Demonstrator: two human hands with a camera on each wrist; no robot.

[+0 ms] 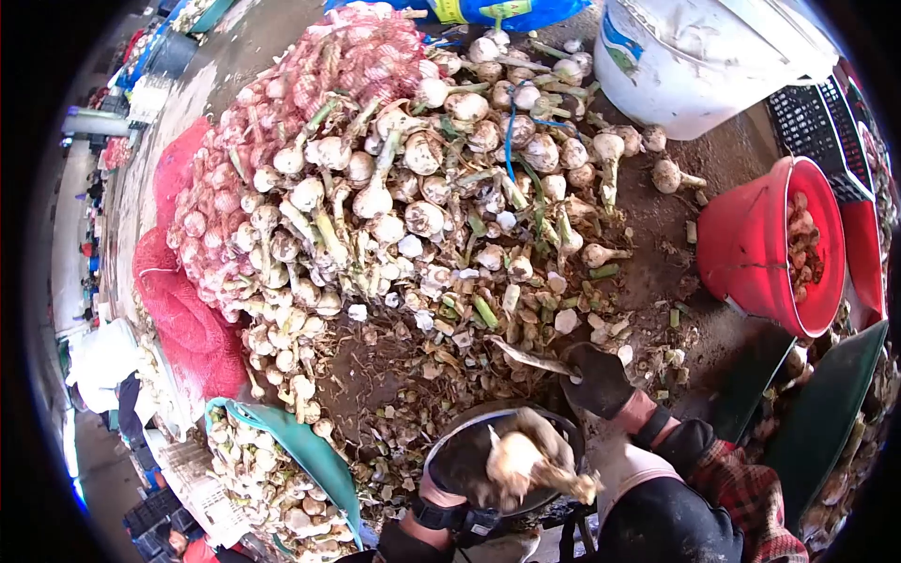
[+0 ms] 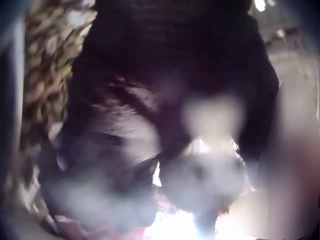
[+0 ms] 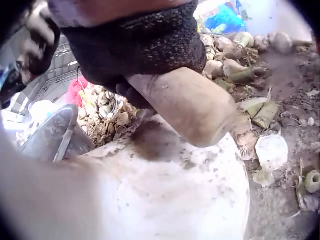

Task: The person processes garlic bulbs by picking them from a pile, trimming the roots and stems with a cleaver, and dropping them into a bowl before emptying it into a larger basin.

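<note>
Over a dark bucket (image 1: 574, 433), my gloved left hand (image 1: 463, 463) holds a garlic bulb (image 1: 514, 462) with its stem on, blurred by motion. In the left wrist view the left glove (image 2: 165, 60) fills most of the picture, and its grip is largely hidden by blur. My gloved right hand (image 1: 601, 380) grips a knife, its blade (image 1: 530, 357) pointing left above the trimmings. The knife's worn wooden handle (image 3: 192, 107) sticks out of the fist in the right wrist view. A large heap of garlic (image 1: 375, 197) with stems lies in front of both hands.
A red bucket (image 1: 741, 239) with some garlic stands at the right, a white bucket (image 1: 694, 75) behind it. Green containers (image 1: 826, 422) sit near my right elbow. At left are a teal-edged sack (image 1: 324, 460) of garlic and red mesh bags (image 1: 183, 319). Cut trimmings (image 1: 441, 352) litter the ground.
</note>
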